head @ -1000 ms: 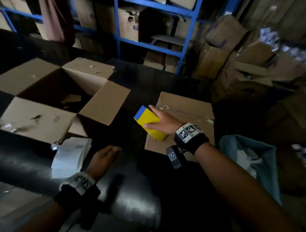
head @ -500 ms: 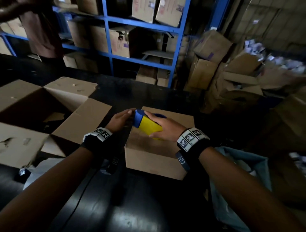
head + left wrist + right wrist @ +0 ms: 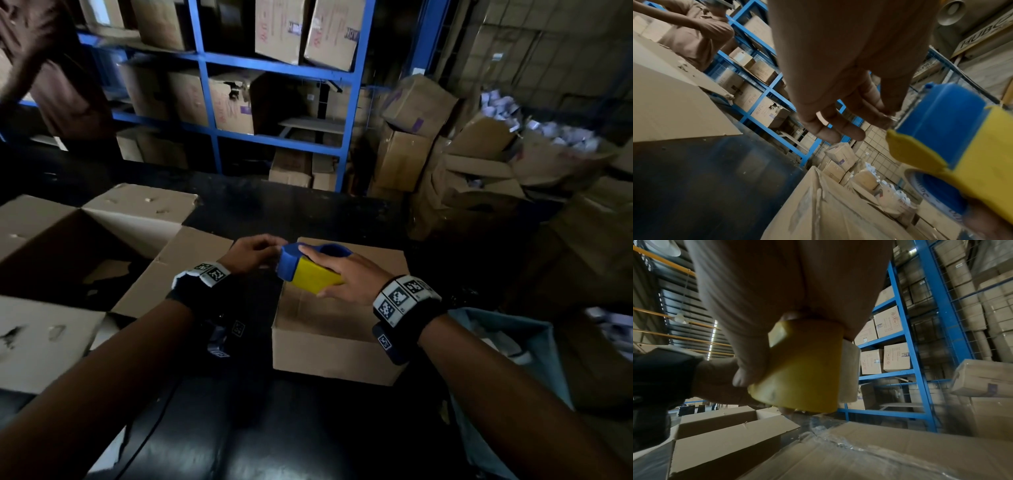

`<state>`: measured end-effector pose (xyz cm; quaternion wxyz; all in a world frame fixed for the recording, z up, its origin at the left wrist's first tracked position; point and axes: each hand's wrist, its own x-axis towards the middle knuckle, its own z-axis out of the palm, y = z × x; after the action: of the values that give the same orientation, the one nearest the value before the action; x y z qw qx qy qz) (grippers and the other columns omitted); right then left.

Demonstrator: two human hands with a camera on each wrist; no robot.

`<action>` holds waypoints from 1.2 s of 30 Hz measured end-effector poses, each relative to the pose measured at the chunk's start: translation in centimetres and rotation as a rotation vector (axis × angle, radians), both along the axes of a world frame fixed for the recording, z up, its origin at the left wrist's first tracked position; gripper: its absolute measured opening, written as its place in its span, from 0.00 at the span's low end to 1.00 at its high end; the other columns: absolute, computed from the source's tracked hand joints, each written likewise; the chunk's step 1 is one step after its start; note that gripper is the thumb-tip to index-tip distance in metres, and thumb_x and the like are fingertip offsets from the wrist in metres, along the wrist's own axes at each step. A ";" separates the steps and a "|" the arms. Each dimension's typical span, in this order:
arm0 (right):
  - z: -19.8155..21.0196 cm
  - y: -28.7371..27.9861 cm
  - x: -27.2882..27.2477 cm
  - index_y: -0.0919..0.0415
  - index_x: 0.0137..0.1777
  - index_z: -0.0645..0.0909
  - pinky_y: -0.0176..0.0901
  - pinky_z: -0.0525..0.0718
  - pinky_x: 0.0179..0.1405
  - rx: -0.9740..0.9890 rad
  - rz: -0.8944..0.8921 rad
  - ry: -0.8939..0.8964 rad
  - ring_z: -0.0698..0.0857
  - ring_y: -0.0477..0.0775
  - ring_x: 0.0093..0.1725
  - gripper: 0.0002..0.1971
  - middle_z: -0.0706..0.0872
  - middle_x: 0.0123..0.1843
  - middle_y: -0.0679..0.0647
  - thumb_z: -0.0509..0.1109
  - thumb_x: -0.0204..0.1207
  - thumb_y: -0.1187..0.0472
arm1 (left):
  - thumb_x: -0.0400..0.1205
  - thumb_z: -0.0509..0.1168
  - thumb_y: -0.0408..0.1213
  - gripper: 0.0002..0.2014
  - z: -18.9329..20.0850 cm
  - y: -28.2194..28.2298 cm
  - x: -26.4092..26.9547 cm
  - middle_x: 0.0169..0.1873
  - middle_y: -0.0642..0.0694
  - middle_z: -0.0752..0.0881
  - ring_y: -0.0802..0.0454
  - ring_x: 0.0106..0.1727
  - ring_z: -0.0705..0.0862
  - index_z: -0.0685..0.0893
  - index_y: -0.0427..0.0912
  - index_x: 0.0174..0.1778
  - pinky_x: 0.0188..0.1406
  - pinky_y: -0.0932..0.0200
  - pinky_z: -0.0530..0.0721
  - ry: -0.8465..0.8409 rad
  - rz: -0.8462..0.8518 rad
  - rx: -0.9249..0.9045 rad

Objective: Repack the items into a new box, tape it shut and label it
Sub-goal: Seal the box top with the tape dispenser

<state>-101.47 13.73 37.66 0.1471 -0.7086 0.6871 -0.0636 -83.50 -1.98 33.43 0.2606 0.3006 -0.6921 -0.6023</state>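
My right hand [image 3: 349, 274] grips a yellow and blue tape dispenser [image 3: 310, 275] over the left part of a closed brown box [image 3: 325, 342] on the black table. My left hand [image 3: 255, 251] meets the dispenser's blue end, and its fingertips [image 3: 875, 113] pinch the clear tape end there. In the right wrist view the yellow body of the dispenser [image 3: 803, 366] fills my right hand [image 3: 756, 361]. Below it, shiny clear tape lies on the closed box [image 3: 869, 456]. A large open box [image 3: 185, 267] with spread flaps stands to the left.
Blue shelving [image 3: 352, 102] loaded with cartons runs behind the table [image 3: 274, 428]. Loose cartons [image 3: 421, 113] are heaped at the right. A blue-grey bag [image 3: 527, 346] hangs by my right forearm. Another person [image 3: 694, 32] is at the far left.
My left hand rose from the table to the dispenser's blue end. The right hand brought the dispenser over the closed box, and my view lifted towards the shelving.
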 end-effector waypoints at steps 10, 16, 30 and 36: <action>-0.2 -0.7 1.6 0.29 0.81 0.44 0.45 0.78 0.60 0.014 -0.036 -0.059 0.81 0.58 0.63 0.44 0.79 0.72 0.55 0.71 0.75 0.48 | 0.81 0.61 0.23 0.13 -0.9 -1.5 0.1 0.29 0.66 0.88 0.72 0.34 0.83 0.81 0.46 0.39 0.40 0.76 0.81 0.015 0.057 -0.230; -0.1 -0.7 1.6 0.32 0.82 0.46 0.38 0.71 0.53 0.017 -0.064 -0.109 0.80 0.57 0.64 0.43 0.79 0.72 0.56 0.71 0.76 0.50 | 0.80 0.61 0.22 0.12 -0.9 -2.2 -0.2 0.30 0.67 0.87 0.75 0.36 0.83 0.81 0.45 0.40 0.42 0.78 0.79 0.017 0.055 -0.310; 0.7 -1.9 0.8 0.32 0.81 0.52 0.51 0.79 0.64 -0.091 -0.145 -0.144 0.81 0.60 0.65 0.39 0.80 0.71 0.55 0.68 0.73 0.44 | 0.80 0.65 0.26 0.12 0.1 -3.8 -1.1 0.26 0.67 0.85 0.74 0.28 0.80 0.80 0.49 0.36 0.39 0.70 0.80 -0.003 0.112 -0.366; 1.4 -2.5 -0.5 0.26 0.78 0.55 0.52 0.75 0.70 -0.065 -0.209 -0.184 0.78 0.62 0.69 0.38 0.80 0.71 0.60 0.69 0.69 0.42 | 0.80 0.66 0.31 0.12 0.1 -3.4 -2.2 0.29 0.57 0.83 0.75 0.25 0.78 0.80 0.53 0.34 0.43 0.57 0.79 -0.063 0.194 -0.369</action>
<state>-101.92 11.18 39.08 0.1789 -0.6287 0.7384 -0.1656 -85.71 -5.35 33.57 0.3460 0.3316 -0.7664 -0.4276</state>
